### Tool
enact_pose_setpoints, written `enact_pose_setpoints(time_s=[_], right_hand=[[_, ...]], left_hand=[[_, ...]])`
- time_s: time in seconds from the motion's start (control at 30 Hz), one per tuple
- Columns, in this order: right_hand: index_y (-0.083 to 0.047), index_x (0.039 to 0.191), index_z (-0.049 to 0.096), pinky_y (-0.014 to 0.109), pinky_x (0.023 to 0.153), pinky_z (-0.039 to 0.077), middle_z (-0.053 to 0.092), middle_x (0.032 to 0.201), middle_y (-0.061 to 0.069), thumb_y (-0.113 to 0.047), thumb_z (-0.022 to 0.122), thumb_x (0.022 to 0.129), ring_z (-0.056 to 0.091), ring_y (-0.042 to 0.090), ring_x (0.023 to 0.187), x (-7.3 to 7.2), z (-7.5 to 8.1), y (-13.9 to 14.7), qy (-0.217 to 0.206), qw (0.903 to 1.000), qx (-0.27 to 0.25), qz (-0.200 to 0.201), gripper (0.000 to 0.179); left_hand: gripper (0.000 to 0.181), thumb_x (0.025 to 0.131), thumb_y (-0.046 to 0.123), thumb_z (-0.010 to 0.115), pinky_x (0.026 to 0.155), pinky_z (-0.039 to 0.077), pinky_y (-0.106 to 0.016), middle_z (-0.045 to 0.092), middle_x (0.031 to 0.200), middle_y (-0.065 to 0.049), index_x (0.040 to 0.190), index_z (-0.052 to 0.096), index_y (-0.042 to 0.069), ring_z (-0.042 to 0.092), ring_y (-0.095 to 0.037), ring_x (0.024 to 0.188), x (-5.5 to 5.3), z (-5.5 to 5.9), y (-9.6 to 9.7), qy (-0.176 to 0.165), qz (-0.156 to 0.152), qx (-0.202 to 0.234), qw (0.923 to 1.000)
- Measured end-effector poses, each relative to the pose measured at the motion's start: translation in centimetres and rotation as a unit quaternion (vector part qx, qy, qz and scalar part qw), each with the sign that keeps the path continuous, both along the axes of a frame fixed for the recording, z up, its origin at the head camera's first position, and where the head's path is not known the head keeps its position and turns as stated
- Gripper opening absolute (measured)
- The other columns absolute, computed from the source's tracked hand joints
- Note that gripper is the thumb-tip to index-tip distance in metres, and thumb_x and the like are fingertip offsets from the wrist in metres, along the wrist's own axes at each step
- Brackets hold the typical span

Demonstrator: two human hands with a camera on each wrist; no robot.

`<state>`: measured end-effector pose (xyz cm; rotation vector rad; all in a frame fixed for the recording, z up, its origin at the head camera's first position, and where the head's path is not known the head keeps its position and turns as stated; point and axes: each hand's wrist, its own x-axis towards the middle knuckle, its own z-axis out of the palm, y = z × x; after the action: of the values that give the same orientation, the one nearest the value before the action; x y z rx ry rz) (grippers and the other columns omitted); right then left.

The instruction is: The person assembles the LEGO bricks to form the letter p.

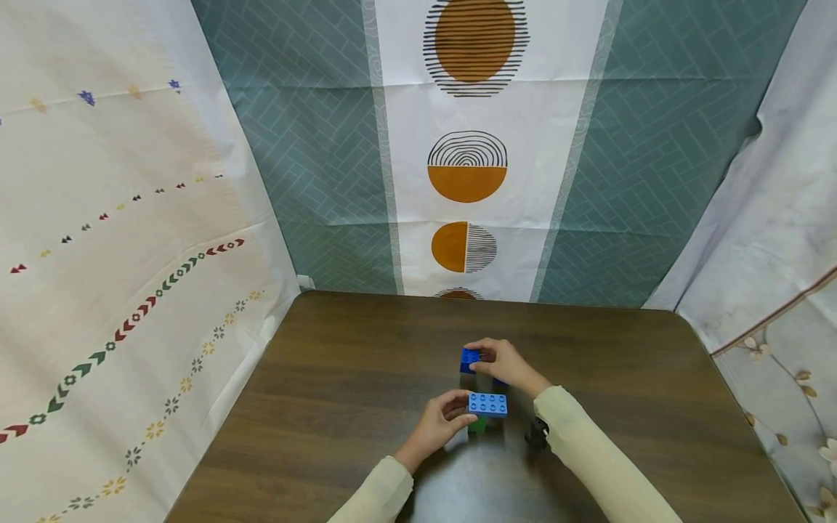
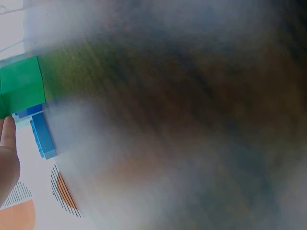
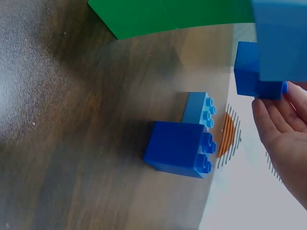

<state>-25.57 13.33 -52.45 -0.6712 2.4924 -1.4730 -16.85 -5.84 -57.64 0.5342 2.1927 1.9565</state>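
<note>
Two plain bricks are pinched: light-blue brick (image 1: 487, 405) by left hand (image 1: 440, 420), cobalt brick (image 1: 468, 361) by right hand (image 1: 505, 363).

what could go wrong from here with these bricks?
1. Tipping: the top light blue brick overhangs the green stack; pressing its free end may tip it.
2. Dropping: the right hand pinches a dark blue brick above the table; it might slip.
3. Bumping: another dark blue brick stands near that hand and could get knocked.
</note>
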Motion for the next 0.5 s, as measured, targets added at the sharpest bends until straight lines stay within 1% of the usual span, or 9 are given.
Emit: enact_pose_setpoints(time_s=[0.17,0.23,0.37,0.5], right_hand=[[0.001,0.124,0.061,0.051,0.092,0.050,0.062,0.120,0.021,-0.004,0.069,0.088,0.061,0.038,0.108,0.1,0.6,0.2,0.014,0.9999,-0.001,0.004,0.038],[0.001,0.124,0.061,0.050,0.093,0.050,0.061,0.120,0.021,-0.005,0.069,0.088,0.061,0.037,0.108,0.2,0.8,0.4,0.016,0.9998,-0.005,0.008,0.037],[0.001,0.125,0.061,0.050,0.093,0.050,0.061,0.120,0.021,-0.006,0.069,0.088,0.061,0.037,0.108,0.4,1.1,0.8,0.014,0.9998,-0.011,0.012,0.037],[0.001,0.124,0.061,0.050,0.092,0.050,0.061,0.119,0.021,-0.007,0.069,0.089,0.062,0.037,0.107,0.5,1.3,1.2,0.022,0.9995,-0.014,0.016,0.037]], left_hand=[[0.031,0.088,0.000,0.067,0.095,0.050,-0.043,0.063,0.114,-0.022,0.118,0.060,-0.005,0.060,-0.036,0.110,0.7,1.9,0.0,0.008,-0.001,0.002,1.0000],[0.031,0.088,0.001,0.067,0.095,0.050,-0.044,0.063,0.114,-0.023,0.117,0.060,-0.005,0.060,-0.037,0.110,0.9,2.6,-0.1,0.009,-0.003,0.003,0.9999],[0.030,0.088,0.000,0.068,0.094,0.050,-0.045,0.064,0.113,-0.023,0.116,0.061,-0.006,0.061,-0.035,0.108,1.1,2.9,-0.1,0.018,-0.006,0.004,0.9998],[0.029,0.087,0.000,0.068,0.094,0.050,-0.045,0.064,0.112,-0.023,0.114,0.061,-0.007,0.061,-0.035,0.108,1.1,3.0,0.0,0.013,-0.003,0.006,0.9999]])
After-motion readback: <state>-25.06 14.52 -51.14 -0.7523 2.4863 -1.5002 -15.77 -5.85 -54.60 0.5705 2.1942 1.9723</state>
